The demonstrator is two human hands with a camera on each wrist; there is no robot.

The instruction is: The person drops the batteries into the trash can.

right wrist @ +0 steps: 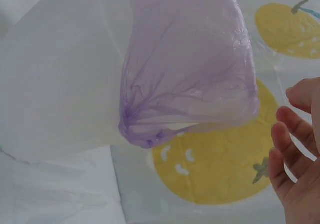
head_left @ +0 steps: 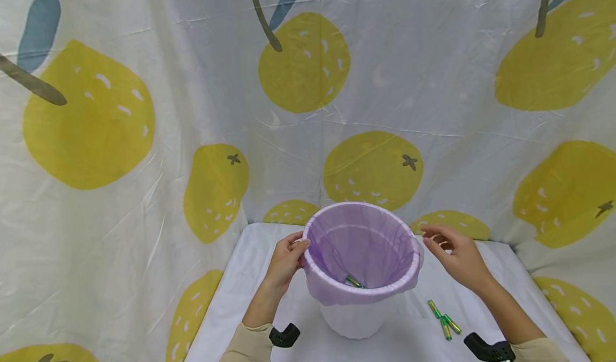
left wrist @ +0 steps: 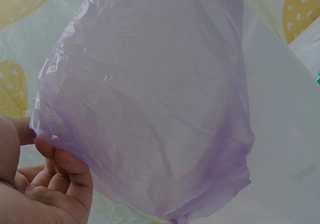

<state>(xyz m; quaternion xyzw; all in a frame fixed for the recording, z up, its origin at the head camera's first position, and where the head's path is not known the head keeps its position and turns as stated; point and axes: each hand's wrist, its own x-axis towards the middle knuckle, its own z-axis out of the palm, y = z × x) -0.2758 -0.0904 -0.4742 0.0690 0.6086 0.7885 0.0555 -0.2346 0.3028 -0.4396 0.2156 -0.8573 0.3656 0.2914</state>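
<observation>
A white trash can (head_left: 353, 322) stands on the white-covered table, lined with a thin purple trash bag (head_left: 332, 287) folded down over its rim. My left hand (head_left: 284, 263) pinches the bag-covered rim at the left, thumb on the inner side. In the left wrist view its fingers curl at the edge of the bag (left wrist: 160, 114). To the right of the rim, my right hand (head_left: 457, 255) hovers with loosely bent fingers, holding nothing. The right wrist view has a gap between these fingertips (right wrist: 281, 129) and the bag. Green-and-gold batteries (head_left: 354, 281) lie inside the can.
Several more batteries (head_left: 445, 324) lie on the white tabletop (head_left: 409, 343), right of the can and below the right forearm. A white curtain (head_left: 447, 84) printed with yellow fruit hangs behind and along both sides of the table.
</observation>
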